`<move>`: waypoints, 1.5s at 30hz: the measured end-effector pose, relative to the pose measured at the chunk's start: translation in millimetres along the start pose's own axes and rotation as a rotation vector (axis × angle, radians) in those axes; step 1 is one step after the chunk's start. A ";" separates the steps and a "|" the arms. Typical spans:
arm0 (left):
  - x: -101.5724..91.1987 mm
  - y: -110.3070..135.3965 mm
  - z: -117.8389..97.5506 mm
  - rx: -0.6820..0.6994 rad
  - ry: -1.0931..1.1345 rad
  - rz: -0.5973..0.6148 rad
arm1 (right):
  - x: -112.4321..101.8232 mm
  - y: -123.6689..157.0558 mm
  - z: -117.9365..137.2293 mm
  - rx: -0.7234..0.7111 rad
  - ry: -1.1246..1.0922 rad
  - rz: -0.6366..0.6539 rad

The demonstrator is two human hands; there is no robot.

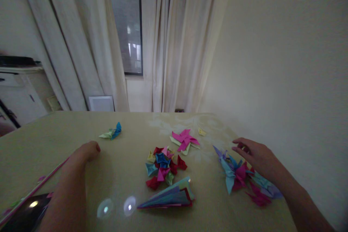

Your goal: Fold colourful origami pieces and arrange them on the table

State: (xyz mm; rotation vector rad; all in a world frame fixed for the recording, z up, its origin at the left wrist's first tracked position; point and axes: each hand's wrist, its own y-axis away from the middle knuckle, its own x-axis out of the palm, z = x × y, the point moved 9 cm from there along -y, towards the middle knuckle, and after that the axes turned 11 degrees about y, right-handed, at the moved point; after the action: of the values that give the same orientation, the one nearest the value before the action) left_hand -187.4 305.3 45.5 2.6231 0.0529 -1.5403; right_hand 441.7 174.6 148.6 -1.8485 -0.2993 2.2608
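My right hand hovers over a cluster of folded paper cranes in blue, magenta and purple at the right of the table; its fingers are stretched out and apart, holding nothing. My left hand rests on the tabletop as a loose fist, nothing visible in it. Between the hands lies a heap of small folded paper pieces in red, blue, pink and green. A fanned stack of coloured paper sheets lies in front of that heap.
A pink pinwheel lies beyond the heap, with a small yellow scrap beside it. A green and blue folded piece sits at the far left. A dark glossy object and a pink strip lie at the near left. Curtains and a window stand behind.
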 end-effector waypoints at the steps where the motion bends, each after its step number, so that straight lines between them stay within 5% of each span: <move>1: -0.8 -2.3 -11.2 0.024 0.029 0.015 | -6.8 -2.2 13.5 -0.023 -0.022 -0.033; 5: -4.6 9.5 -102.5 0.269 0.216 -0.015 | -10.8 -7.9 104.8 -0.203 -0.247 -0.060; 9: 20.5 70.8 -230.2 0.721 0.682 0.105 | 10.0 -5.2 189.9 -0.366 -0.505 -0.038; 11: 44.5 102.2 -273.2 0.840 0.781 0.207 | 20.0 -3.7 208.0 -0.406 -0.542 -0.047; 14: 69.0 127.3 -299.7 0.865 0.777 0.193 | 26.9 -4.6 204.8 -0.419 -0.501 -0.081; 20: 76.3 128.8 -297.1 0.819 0.918 0.283 | 29.1 -10.7 176.4 -0.444 -0.510 0.020; 25: 70.5 117.9 -287.6 0.746 1.015 0.337 | 27.7 -14.8 172.0 -0.454 -0.509 0.044; 29: 74.2 131.9 -298.0 0.781 1.022 0.368 | 26.9 -16.3 174.9 -0.456 -0.528 0.077; 36: 67.0 152.1 -305.5 0.863 0.952 0.288 | 11.9 -13.1 173.4 -0.471 -0.501 0.107; 39: 50.6 115.2 -274.0 0.804 0.542 -0.008 | -5.6 -13.6 154.1 -0.434 -0.361 0.066; 41: 31.5 71.6 -230.1 0.593 0.272 -0.260 | -14.6 -14.2 133.4 -0.391 -0.259 0.082; 45: 5.8 -1.8 -130.5 0.192 0.116 -0.439 | -18.8 -15.8 86.3 -0.294 -0.156 0.164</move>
State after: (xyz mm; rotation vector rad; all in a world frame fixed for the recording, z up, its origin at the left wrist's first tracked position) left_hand -71.2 320.4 103.5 3.0004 0.5504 -1.5729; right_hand 361.2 182.1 187.6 -1.8951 -0.5510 2.5990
